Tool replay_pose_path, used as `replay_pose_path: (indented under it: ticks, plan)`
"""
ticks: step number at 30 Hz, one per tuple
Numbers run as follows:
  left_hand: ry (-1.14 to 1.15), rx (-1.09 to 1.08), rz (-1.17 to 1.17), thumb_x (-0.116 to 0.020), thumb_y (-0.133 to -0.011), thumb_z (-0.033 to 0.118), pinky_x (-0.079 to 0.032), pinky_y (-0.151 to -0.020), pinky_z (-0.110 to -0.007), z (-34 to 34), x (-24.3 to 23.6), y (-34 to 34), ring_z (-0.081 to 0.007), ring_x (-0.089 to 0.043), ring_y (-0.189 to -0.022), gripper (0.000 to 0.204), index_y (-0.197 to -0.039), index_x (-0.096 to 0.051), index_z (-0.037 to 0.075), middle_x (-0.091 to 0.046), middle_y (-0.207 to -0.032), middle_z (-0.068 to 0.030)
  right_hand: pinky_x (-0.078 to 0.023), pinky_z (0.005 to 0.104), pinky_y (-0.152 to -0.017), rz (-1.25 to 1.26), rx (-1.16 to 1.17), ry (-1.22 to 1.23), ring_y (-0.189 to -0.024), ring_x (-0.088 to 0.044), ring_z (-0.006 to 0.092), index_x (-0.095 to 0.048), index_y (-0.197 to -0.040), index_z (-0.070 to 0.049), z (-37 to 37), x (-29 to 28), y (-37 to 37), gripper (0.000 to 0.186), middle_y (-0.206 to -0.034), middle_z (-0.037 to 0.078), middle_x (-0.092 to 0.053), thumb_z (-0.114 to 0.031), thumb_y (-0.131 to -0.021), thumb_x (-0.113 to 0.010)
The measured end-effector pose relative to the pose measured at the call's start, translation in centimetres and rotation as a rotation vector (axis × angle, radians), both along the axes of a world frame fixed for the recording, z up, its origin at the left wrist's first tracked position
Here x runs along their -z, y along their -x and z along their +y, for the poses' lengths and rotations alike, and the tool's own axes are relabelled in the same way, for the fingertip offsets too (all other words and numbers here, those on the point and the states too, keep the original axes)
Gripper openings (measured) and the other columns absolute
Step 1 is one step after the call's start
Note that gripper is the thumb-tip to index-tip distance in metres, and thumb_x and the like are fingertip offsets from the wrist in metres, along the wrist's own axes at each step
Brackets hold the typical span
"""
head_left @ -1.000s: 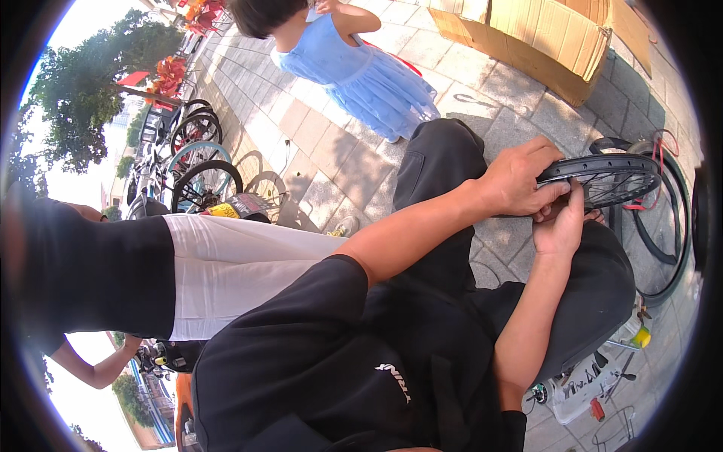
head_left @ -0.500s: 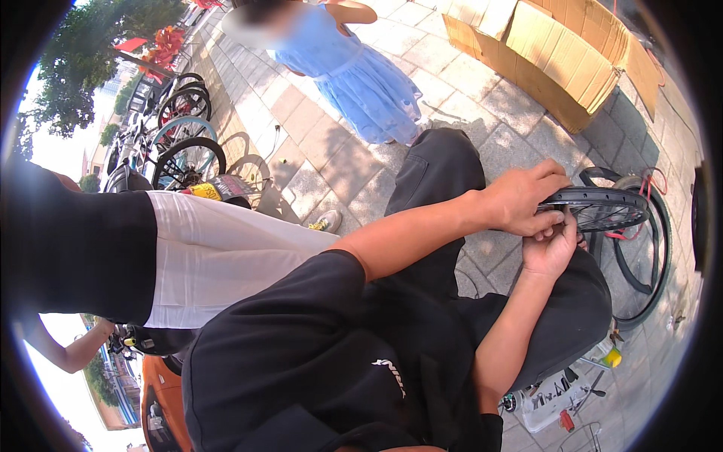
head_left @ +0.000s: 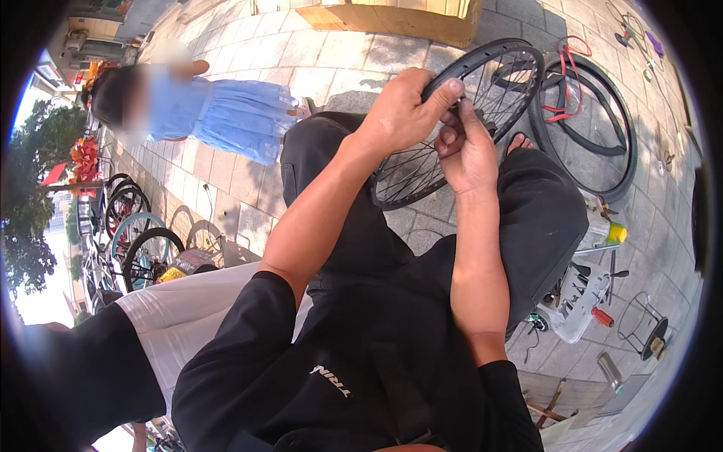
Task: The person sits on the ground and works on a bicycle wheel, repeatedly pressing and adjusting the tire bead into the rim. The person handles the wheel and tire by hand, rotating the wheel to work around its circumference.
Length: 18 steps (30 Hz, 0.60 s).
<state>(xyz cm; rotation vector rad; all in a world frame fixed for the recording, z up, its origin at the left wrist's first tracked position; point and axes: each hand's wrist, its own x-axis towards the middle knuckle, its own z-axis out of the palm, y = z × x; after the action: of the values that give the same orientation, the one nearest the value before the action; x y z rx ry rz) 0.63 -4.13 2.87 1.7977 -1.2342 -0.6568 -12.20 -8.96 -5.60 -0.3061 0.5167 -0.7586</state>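
Note:
A black spoked bicycle wheel (head_left: 536,75), with no tire on its rim, is held tilted over my lap, its face with the spokes showing. My left hand (head_left: 403,113) is closed round the rim, thumb laid over its edge. Just to the right, my right hand (head_left: 468,154) has its fingers curled and pinched at the inner side of the rim, close to the left thumb. Whatever small part lies between those fingertips is hidden. On the paving beyond my right knee lie a black tire (head_left: 626,117) and a red strip (head_left: 559,115).
A cardboard box (head_left: 392,24) stands ahead. A child in a blue dress (head_left: 241,124) is at the left, and a person in white trousers (head_left: 203,301) is close on my left. Parked bicycles (head_left: 128,218) line up behind. A tool tray (head_left: 576,313) lies to my right.
The wheel has turned from nearly edge-on to showing its spokes. My view has swung to the right, and both hands now sit more in front of me, still at the rim.

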Motion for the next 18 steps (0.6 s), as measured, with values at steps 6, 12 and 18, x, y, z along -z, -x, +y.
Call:
replay_pose_path:
  ticks: [6, 12, 18]
  plan:
    - [-0.071, -0.077, 0.151, -0.045, -0.114, 0.05, -0.035, -0.056, -0.029, -1.9, 1.4, -3.0, -0.0074, -0.04, -0.063, 0.061, -0.075, -0.055, 0.005, -0.043, -0.064, 0.0042, -0.051, 0.0308, -0.057, 0.685, 0.212, 0.638, -0.061, -0.065, 0.0141, -0.074, -0.099, 0.004, 0.1, -1.9, -1.8, 0.035, -0.074, 0.009, -0.07, -0.03, -0.105, -0.067]
    - [-0.036, -0.09, 0.017, -0.047, -0.114, 0.044, -0.035, -0.057, -0.029, -2.0, 1.5, -3.5, -0.0077, -0.038, -0.064, 0.054, -0.097, -0.077, 0.002, -0.044, -0.066, 0.0044, -0.055, 0.0387, -0.062, 0.774, 0.113, 0.684, -0.063, -0.069, 0.0244, -0.071, -0.09, 0.006, 0.3, -2.9, 0.1, 0.039, -0.071, 0.016, -0.07, -0.029, -0.105, -0.063]
    - [-0.132, -0.091, 0.172, -0.041, -0.113, 0.04, -0.041, -0.061, -0.028, -2.0, 0.3, -3.7, -0.0109, -0.048, -0.066, 0.054, -0.115, -0.08, 0.002, -0.059, -0.077, -0.0012, -0.051, 0.0283, -0.054, 0.39, -0.05, 0.511, -0.059, -0.063, 0.0095, -0.071, -0.088, 0.003, 0.9, 0.3, -1.7, 0.038, -0.069, 0.006, -0.067, -0.027, -0.108, -0.061]
